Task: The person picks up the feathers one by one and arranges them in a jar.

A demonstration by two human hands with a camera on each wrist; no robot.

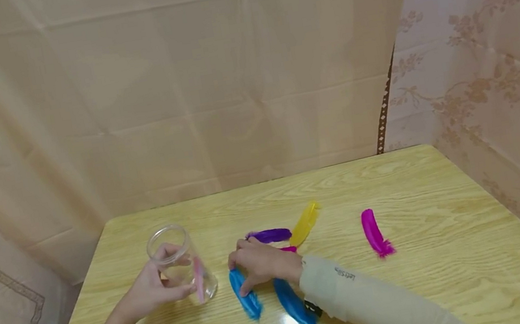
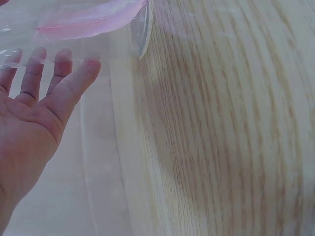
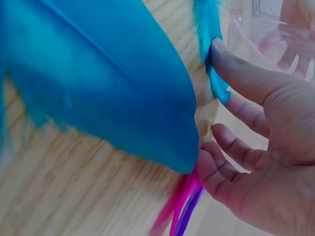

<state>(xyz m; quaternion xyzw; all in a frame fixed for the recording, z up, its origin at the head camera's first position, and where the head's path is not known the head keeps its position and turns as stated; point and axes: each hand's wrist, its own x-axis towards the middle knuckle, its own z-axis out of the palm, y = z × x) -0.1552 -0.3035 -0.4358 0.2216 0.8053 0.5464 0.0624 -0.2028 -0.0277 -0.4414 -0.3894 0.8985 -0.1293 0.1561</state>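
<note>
On the left of the head view, my left hand (image 1: pixel 154 288) holds a clear cylindrical jar (image 1: pixel 186 270) round its side, fingers spread along the wall. A pale pink feather (image 1: pixel 199 278) stands inside it, also seen through the wall as a pink feather (image 2: pixel 93 20) in the left wrist view. To the jar's right, my right hand (image 1: pixel 262 262) pinches a blue feather (image 1: pixel 249 302) between thumb and forefinger, its tip between them in the right wrist view. A second blue feather (image 1: pixel 291 306) lies under the right wrist, partly covered by the sleeve.
Past the right hand lie a purple feather (image 1: pixel 272 235), a yellow feather (image 1: pixel 305 224) and a mostly hidden magenta feather (image 1: pixel 289 249). Another magenta feather (image 1: pixel 376 233) lies farther right on the wooden table (image 1: pixel 427 203). Curtains (image 1: pixel 227 87) hang behind the table.
</note>
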